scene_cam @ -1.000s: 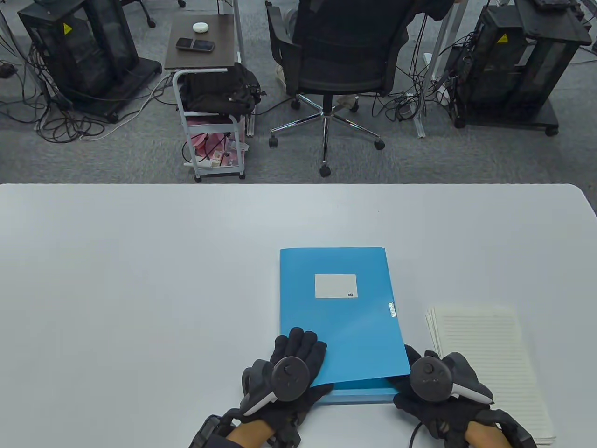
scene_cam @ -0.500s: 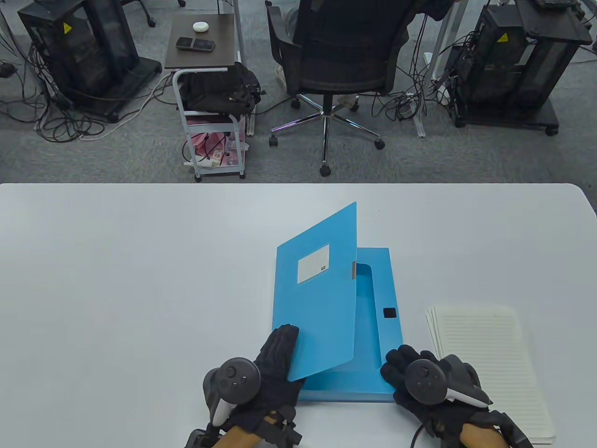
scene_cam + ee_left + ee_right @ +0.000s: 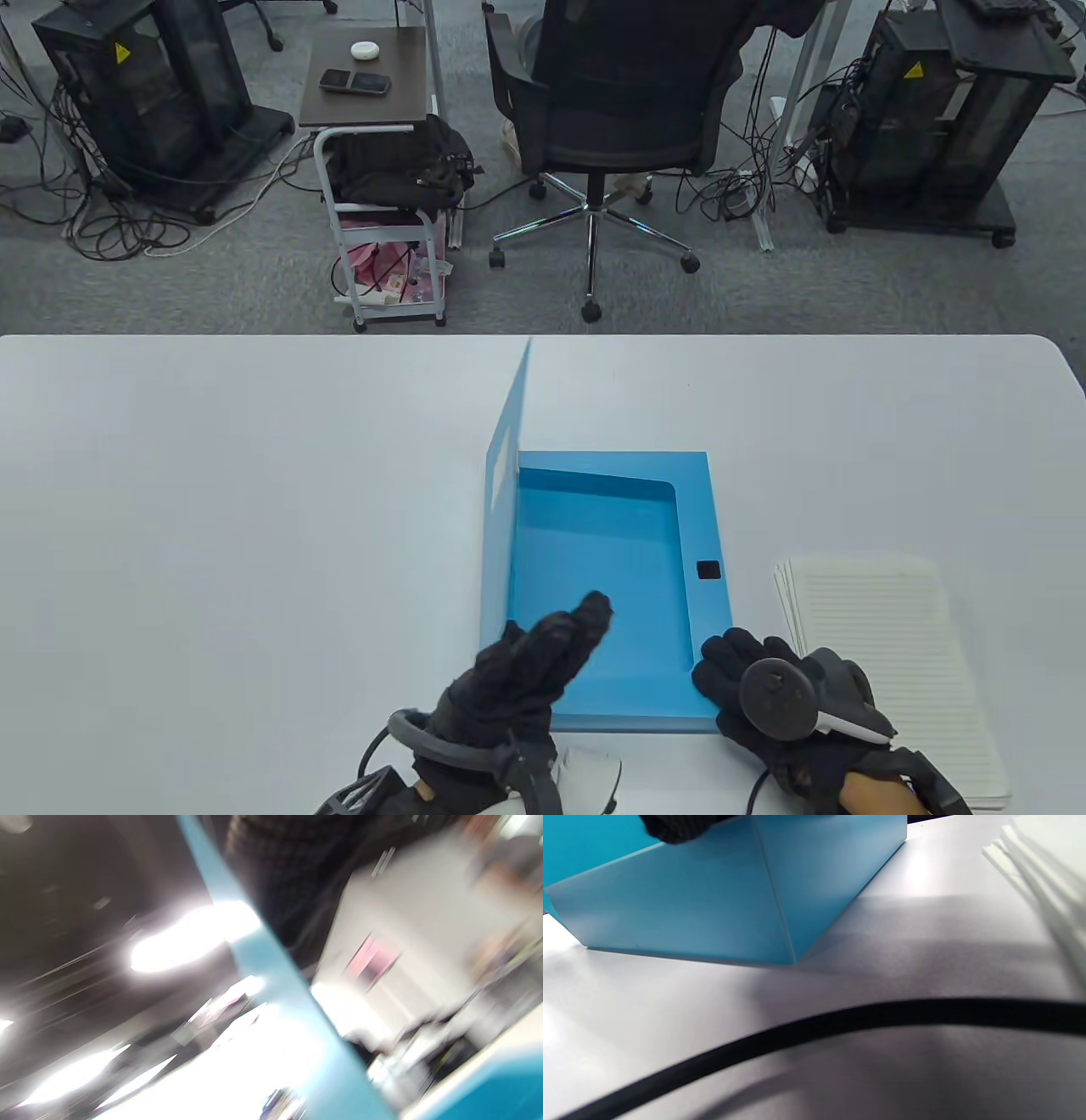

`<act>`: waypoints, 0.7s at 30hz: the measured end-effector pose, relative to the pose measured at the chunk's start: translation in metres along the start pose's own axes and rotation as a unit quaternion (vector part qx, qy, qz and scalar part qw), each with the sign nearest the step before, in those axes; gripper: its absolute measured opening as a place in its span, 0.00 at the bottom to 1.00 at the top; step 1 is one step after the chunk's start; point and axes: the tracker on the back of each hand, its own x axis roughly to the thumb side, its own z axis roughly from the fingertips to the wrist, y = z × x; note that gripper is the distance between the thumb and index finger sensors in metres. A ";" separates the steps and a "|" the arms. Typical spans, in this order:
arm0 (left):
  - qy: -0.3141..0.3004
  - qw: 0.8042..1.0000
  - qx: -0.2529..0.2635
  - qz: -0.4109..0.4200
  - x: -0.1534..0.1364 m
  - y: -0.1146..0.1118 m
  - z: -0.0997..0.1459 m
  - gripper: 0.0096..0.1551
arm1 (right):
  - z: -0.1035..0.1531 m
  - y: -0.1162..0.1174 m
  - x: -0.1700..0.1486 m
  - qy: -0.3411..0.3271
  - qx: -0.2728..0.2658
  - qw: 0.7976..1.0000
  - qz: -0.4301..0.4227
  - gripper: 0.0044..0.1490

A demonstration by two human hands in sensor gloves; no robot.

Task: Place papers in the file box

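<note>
The blue file box (image 3: 700,509) lies open in the table's near middle. Its lid (image 3: 505,424) stands upright along the box's left side. My left hand (image 3: 564,637) is beside the lid's near end, fingers stretched out over the box's inside, holding nothing. My right hand (image 3: 738,671) rests with its fingers on the box's near right corner. A stack of lined white papers (image 3: 891,662) lies on the table just right of the box. In the right wrist view a fingertip (image 3: 674,827) sits on the box's top edge (image 3: 734,899). The left wrist view is blurred and shows the lid's edge (image 3: 271,963).
The white table (image 3: 212,509) stretches left and behind the box. The glove's black cable (image 3: 814,1027) crosses the table near my right wrist. Beyond the far edge stand an office chair (image 3: 611,110), a small cart (image 3: 382,170) and equipment racks.
The lid has swung from closed to upright on the box's left side. My left hand lifted it and has turned palm-up beside it. My right hand stayed at the near right corner.
</note>
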 end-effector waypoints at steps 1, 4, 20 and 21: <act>0.020 0.998 -0.045 -0.027 -0.003 -0.009 -0.006 0.50 | 0.000 0.000 0.000 0.000 0.000 1.000 0.000 0.34; 0.032 0.972 -0.200 -0.116 -0.004 -0.059 -0.024 0.41 | -0.001 -0.002 0.001 -0.002 0.002 1.000 0.004 0.34; 0.057 0.794 -0.510 0.327 0.008 -0.227 0.016 0.43 | -0.002 -0.003 -0.001 -0.006 0.006 1.000 -0.006 0.33; 0.056 0.784 -0.519 0.336 0.006 -0.228 0.016 0.43 | -0.002 -0.003 -0.001 -0.006 0.005 1.000 -0.006 0.33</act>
